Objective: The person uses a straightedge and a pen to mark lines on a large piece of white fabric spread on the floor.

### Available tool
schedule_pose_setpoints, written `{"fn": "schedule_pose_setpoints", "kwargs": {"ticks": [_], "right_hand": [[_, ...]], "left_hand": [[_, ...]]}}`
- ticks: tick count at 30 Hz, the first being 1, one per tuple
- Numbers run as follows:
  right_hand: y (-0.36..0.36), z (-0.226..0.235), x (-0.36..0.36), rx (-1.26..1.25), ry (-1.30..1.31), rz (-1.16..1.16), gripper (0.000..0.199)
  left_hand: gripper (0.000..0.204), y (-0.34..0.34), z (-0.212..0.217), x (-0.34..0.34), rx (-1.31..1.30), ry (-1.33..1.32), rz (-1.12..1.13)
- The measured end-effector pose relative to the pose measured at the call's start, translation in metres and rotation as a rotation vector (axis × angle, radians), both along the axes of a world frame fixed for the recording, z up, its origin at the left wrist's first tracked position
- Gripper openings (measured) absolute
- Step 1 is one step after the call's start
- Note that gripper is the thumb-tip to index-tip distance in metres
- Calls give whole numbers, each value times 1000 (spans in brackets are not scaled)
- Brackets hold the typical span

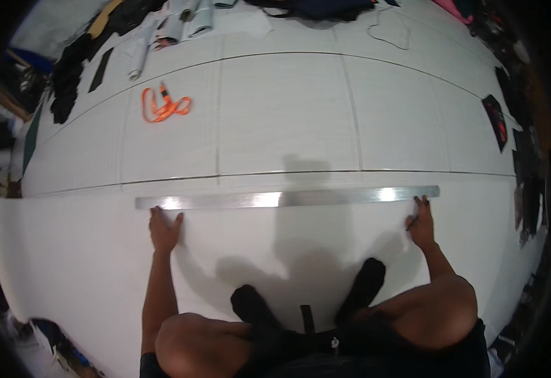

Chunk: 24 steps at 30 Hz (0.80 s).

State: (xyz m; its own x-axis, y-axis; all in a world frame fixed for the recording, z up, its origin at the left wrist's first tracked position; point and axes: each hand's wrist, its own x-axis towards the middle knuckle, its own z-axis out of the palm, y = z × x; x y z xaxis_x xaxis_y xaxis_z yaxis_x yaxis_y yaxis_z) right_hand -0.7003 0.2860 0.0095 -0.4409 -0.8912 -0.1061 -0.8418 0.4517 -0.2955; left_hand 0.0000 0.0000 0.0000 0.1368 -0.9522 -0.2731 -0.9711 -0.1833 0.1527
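A long metal ruler lies across a large white sheet spread on the tiled floor. My left hand rests flat on the sheet, fingers spread, its fingertips touching the ruler's left end. My right hand is at the ruler's right end, fingers curled, seemingly around a thin dark pen; the tip is hard to make out. My knees and black-socked feet are on the sheet below.
An orange strap lies on the floor tiles at the upper left. Dark fabric pieces and rolled papers crowd the far left edge. More dark cloth scraps line the right side.
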Motion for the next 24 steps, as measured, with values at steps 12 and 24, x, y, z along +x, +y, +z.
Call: {"fn": "schedule_pose_setpoints", "kwargs": {"ticks": [12, 24], "right_hand": [[-4, 12, 4, 111, -12, -1, 68], [-2, 13, 3, 72, -63, -35, 67]], "left_hand": [[98, 6, 25, -20, -46, 73, 27], [98, 5, 19, -18, -89, 173, 43]]}}
